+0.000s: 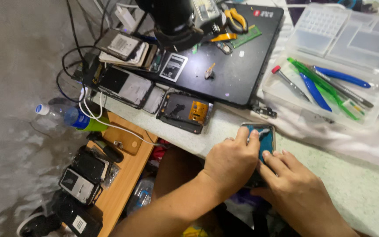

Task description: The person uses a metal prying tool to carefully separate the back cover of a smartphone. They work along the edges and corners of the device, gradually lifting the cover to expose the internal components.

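Both hands — left hand [231, 162], right hand [294, 186] — grip pinching the opened phone [264, 136] between fingertips.

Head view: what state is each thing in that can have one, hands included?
Left hand: pressing down on the opened phone.
Right hand: gripping the phone's lower edge, fingertips on it.
Opened phone: back off, blue inside showing, flat on the bench.
Second phone: opened, orange part exposed, lying flat.
Plastic tool box: lid open, tools inside.
Laptop: closed, small parts lying on it.
Water bottle: capped, on its side.
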